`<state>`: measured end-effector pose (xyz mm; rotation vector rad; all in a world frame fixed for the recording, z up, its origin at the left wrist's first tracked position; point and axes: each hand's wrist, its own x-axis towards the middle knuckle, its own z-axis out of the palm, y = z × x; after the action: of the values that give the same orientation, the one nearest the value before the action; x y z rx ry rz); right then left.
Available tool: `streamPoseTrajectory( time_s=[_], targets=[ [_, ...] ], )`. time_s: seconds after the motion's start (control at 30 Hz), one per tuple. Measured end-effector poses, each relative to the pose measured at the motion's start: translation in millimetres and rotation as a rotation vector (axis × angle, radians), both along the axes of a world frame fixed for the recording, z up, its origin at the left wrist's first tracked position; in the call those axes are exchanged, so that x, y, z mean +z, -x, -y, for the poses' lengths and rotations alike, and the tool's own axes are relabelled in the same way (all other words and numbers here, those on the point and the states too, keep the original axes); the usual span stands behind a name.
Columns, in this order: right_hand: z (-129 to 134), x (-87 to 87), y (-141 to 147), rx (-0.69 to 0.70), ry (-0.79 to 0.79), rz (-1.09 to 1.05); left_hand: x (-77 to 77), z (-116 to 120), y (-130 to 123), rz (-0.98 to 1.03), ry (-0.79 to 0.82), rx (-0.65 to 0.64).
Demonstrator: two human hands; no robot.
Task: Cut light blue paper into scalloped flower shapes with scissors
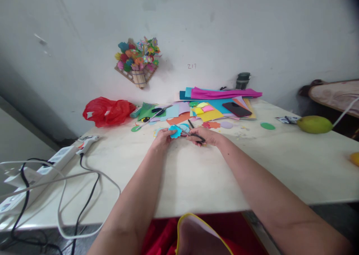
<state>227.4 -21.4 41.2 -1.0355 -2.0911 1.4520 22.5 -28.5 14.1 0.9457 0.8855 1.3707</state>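
My left hand pinches a blue scalloped paper flower by its left edge, just above the table. In my right hand is a pair of scissors with black handles, its blades pointing left at the flower. Whether the blades touch the paper I cannot tell. Another light blue paper piece lies close behind. Orange and red paper flowers and a lilac paper oval rest beyond my right hand. A second pair of scissors lies farther back on coloured paper.
A red plastic bag sits at the back left. A power strip and a hot glue gun with loose cables occupy the left side. Behind are paper sheets and a phone. A yellow-green fruit is at right.
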Motion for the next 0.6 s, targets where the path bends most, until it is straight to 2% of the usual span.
streamPoseTrajectory(
  time_s=[0.6],
  targets=[
    [0.6, 0.2, 0.8, -0.015, 0.015, -0.022, 0.1, 0.7, -0.4, -0.005, -0.013, 0.006]
  ],
)
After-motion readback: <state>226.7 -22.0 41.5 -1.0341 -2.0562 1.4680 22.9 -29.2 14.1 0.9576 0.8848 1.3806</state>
